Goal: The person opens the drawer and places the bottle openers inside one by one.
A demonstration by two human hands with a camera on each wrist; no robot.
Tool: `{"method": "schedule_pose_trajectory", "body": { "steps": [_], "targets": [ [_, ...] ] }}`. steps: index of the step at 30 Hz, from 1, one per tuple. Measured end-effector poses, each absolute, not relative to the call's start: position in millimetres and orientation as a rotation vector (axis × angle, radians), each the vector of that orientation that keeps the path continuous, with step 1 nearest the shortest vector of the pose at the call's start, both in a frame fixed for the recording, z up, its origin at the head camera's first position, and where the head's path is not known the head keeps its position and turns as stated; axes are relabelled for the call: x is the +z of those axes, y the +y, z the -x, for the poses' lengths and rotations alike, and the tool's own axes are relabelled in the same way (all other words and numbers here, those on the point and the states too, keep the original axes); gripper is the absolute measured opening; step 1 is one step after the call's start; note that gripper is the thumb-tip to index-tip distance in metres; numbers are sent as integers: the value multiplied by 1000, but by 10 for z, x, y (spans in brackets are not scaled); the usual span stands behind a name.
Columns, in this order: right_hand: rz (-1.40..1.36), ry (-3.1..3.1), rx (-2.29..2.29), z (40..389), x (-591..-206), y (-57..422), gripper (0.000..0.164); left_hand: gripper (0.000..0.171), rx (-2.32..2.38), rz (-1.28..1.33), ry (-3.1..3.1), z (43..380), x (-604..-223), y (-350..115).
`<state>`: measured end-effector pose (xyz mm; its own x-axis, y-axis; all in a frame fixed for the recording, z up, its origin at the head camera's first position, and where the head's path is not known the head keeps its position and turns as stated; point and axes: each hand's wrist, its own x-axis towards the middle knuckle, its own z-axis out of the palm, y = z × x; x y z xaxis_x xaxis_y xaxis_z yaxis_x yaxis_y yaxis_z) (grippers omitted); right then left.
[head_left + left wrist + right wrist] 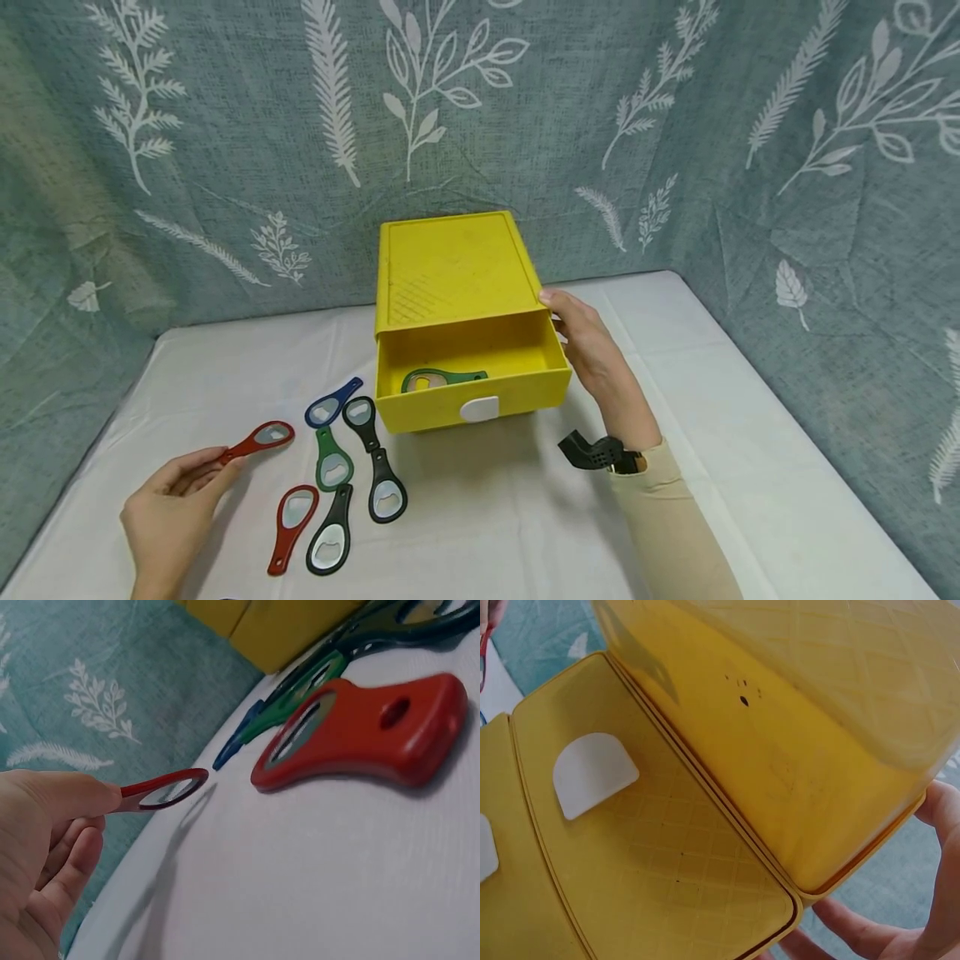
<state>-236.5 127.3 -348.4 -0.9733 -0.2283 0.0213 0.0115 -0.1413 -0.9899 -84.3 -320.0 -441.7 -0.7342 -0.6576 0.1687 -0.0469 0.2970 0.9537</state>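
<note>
My left hand (168, 508) pinches a red bottle opener (272, 433) by its handle end, above the white cloth at the left. In the left wrist view the oval head of this red opener (169, 791) points away from the fingertips. My right hand (596, 350) grips the right front edge of a yellow drawer box (457, 267). Its top drawer (540, 387), with a white handle (479, 408), is pulled out. Inside that drawer lies a green bottle opener (450, 377); the front panel hides part of it.
Left of the box, several bottle openers lie on the cloth: blue (324, 411), green (333, 468), red (295, 508), black (328, 546) and more black ones. A lower drawer with a white handle (592, 772) shows in the right wrist view. Patterned curtain (262, 125) hangs behind.
</note>
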Motion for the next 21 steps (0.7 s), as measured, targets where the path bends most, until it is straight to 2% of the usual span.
{"method": "schedule_pose_trajectory", "body": {
  "steps": [7, 21],
  "targets": [
    [239, 1932, -2263, 2356, -3479, 1264, 50, 30, -1609, -596, -1848, 836, -4266, -3156],
    [243, 1927, -2264, 2364, -3470, 1263, 50, 45, -1894, -559, -1486, 782, -3798, -2956]
  ]
}}
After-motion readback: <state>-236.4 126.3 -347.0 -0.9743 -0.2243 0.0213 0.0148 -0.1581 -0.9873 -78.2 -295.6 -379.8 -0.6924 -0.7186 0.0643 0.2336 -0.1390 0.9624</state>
